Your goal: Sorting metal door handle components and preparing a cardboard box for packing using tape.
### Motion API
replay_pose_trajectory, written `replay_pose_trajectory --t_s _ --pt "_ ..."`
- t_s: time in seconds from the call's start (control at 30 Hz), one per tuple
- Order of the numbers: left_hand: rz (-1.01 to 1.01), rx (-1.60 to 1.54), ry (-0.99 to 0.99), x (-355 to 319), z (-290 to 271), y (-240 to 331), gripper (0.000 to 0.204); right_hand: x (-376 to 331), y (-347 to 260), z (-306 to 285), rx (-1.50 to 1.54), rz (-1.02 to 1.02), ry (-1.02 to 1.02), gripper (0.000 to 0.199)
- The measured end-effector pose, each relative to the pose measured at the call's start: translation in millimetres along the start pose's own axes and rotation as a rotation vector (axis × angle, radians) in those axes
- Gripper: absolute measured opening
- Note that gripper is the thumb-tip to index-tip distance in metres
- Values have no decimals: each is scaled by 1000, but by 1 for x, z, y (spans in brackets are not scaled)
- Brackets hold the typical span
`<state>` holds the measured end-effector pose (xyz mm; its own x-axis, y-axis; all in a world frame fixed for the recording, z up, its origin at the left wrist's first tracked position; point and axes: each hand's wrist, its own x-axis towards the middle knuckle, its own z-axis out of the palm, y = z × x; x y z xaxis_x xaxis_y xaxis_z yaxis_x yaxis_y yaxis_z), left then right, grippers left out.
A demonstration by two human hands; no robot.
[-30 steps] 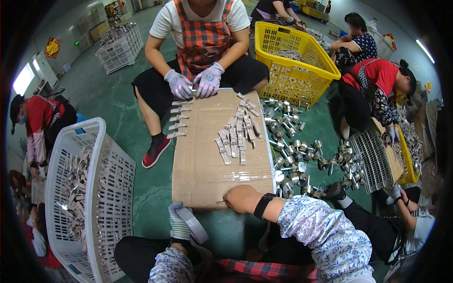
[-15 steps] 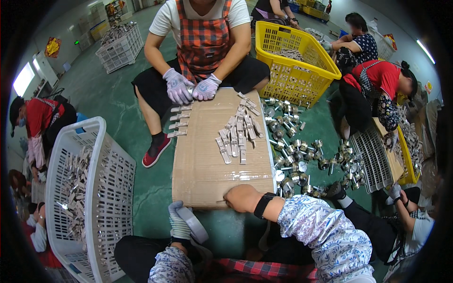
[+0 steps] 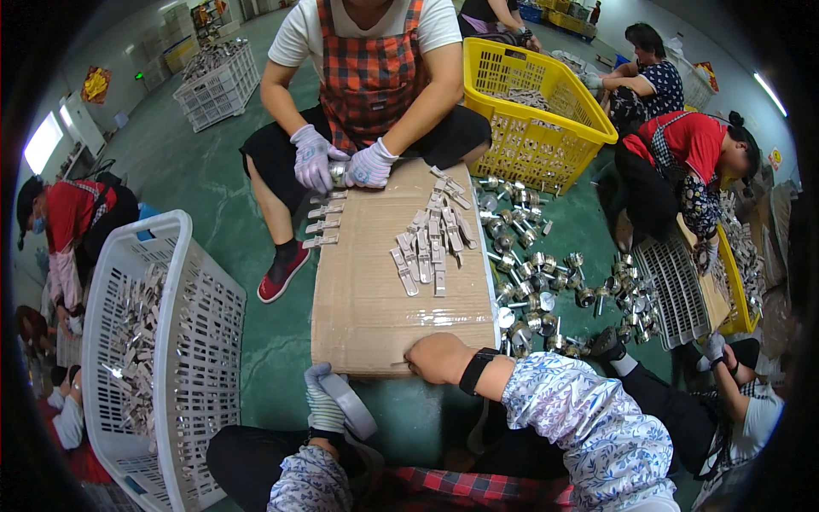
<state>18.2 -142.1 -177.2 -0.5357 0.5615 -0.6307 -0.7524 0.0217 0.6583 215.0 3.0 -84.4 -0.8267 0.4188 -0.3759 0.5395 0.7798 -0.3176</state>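
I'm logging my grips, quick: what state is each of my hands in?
Left hand: holding a grey ring.
Right hand: curled at the cardboard edge; can't tell if holding anything.

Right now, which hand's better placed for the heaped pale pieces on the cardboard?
Likely the right hand: it touches the cardboard, nearer the heaped pale pieces; the left hand holds a grey roll.

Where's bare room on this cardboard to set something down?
The cardboard is bare between the row of pale pieces at its left edge and the pale heap, and nearer you, between that heap and your right hand. It's crowded at the heap itself and past the right edge, where metal fittings lie.
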Motion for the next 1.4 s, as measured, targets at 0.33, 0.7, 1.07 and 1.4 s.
replay_pose_trajectory --t_s 0.33,0.7,1.07,1.4 --pt "71 -23 50 -4 10 0 28 0 2 4 28 -12 36 14" --pt "56 -32 64 -3 12 2 27 4 5 5 43 -6 15 16" --pt "40 -13 29 -2 7 3 29 -1 -1 -1 31 3 55 22" --pt "-60 -98 45 -14 16 9 27 -4 -29 9 83 -144 571 15"
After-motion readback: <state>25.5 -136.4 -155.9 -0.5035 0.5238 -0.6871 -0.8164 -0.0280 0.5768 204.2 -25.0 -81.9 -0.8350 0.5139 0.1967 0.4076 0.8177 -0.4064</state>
